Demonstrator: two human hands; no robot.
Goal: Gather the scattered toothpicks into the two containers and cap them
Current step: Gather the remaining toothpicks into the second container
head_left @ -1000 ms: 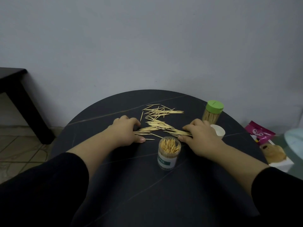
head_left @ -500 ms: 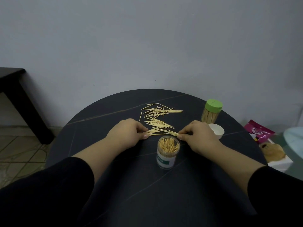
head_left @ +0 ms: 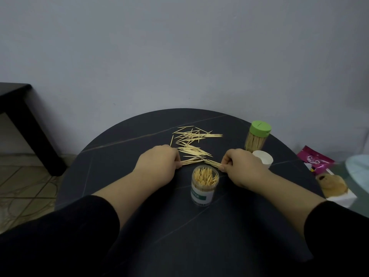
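Loose toothpicks [head_left: 192, 143] lie scattered on the round dark table [head_left: 139, 196], in a far cluster and a nearer one. My left hand [head_left: 159, 166] pinches the left end of a small bundle of toothpicks [head_left: 191, 161] lying on the table. My right hand [head_left: 239, 166] pinches another bundle [head_left: 212, 162] at its right end. Just in front of the hands stands an uncapped clear container [head_left: 204, 185] with a green-and-white label, full of upright toothpicks. A second container [head_left: 257, 136], capped with a green lid, stands at the back right. Next to it lies a white cap [head_left: 262, 157], upside down.
A pink packet [head_left: 315, 160], a white box with a brown soft toy [head_left: 333, 186] and a pale blue object [head_left: 359, 168] sit off the table's right edge. A dark side table [head_left: 18, 108] stands at the far left. A grey wall rises behind.
Both hands slid inward and toward me, raking nearby toothpicks together, and their fingers closed from flat on the table to pinching small bundles.
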